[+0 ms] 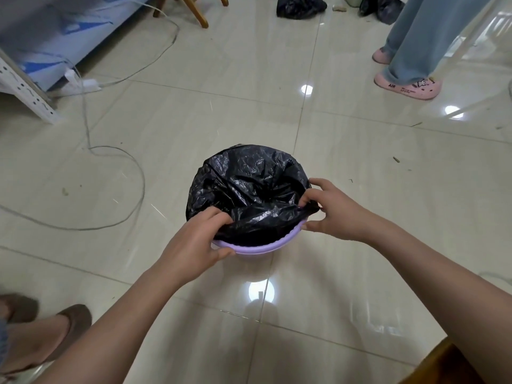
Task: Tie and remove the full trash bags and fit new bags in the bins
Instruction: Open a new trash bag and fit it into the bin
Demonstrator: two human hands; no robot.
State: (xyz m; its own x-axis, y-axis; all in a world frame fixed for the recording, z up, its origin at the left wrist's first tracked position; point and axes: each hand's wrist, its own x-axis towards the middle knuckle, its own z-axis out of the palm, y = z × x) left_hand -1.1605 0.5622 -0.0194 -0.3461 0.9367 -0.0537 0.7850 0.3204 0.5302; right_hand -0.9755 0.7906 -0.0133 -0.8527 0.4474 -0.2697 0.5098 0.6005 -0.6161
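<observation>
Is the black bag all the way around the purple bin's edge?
No, the purple bin's near rim is bare below the black bag.

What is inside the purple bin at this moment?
A black trash bag lines the purple bin, its edge folded over the far rim and loose at the near side, where the left hand and right hand pinch it. Anything under the bag is covered.

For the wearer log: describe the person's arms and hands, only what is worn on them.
Both forearms are bare up to the frame edge: no sleeves in view. The left hand and right hand wear no gloves, and no rings, watch or bracelets show. No markings are visible.
</observation>
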